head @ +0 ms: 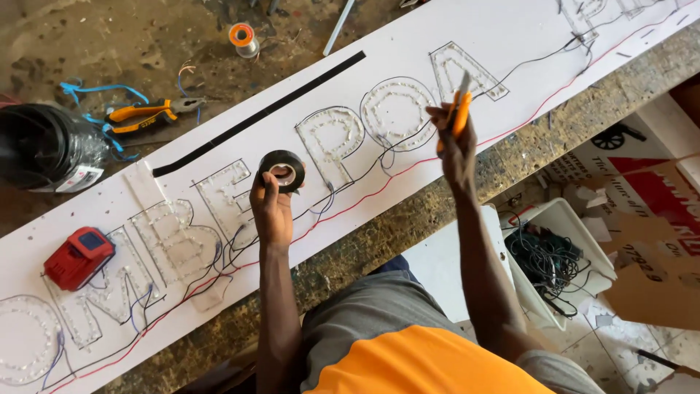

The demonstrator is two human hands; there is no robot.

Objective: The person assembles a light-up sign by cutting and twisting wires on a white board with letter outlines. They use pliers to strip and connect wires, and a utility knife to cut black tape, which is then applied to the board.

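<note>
The left hand point(271, 208) is gripping a roll of black tape point(283, 171), fingers curled round its rim, holding it just above the long white sign board point(408, 44) lying across the tabletop point(408, 211). The right hand point(453, 138) is closing around an orange-handled utility knife point(459, 109) — blade end pointing up — over the outlined letters studded with small lights. Red and black wires point(364, 193) are running along the board. A red battery pack point(78, 257) is sitting on the board's left part — orange pliers point(146, 114) are lying beyond it.

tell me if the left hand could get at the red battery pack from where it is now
Probably not straight away: the left hand is holding a roll of black tape. Otherwise nothing blocks the way across the white board to the red battery pack.
</note>
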